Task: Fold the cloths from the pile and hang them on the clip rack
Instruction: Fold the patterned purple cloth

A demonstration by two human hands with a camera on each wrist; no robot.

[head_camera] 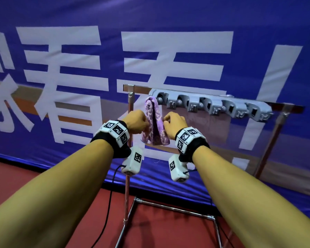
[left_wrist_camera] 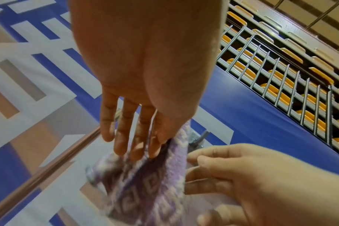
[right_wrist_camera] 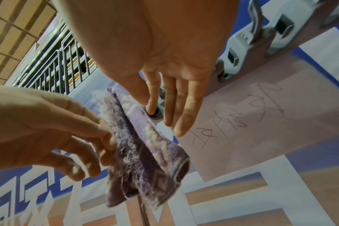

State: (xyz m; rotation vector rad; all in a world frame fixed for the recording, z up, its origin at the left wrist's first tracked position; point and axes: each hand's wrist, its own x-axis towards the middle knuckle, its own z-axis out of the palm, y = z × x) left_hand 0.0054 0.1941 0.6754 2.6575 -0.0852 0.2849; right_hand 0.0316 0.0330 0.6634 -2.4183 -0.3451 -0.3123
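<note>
A purple patterned cloth [head_camera: 155, 122] hangs folded from the leftmost clip of the grey clip rack [head_camera: 213, 104]. My left hand [head_camera: 136, 120] is at the cloth's left side. In the left wrist view its straight fingers [left_wrist_camera: 135, 137] touch the cloth [left_wrist_camera: 145, 183] with their tips. My right hand [head_camera: 174, 122] is at the cloth's right side. In the right wrist view its fingers [right_wrist_camera: 174, 99] are straight and spread, just off the cloth [right_wrist_camera: 145, 152] and under the clips [right_wrist_camera: 236, 50]. Neither hand grips the cloth.
The rack sits on a metal stand with a post [head_camera: 131, 104] and floor bars [head_camera: 168, 206]. A blue banner [head_camera: 168, 33] hangs close behind. The other clips to the right hold nothing. A black cable [head_camera: 111, 194] trails over the red floor [head_camera: 43, 176].
</note>
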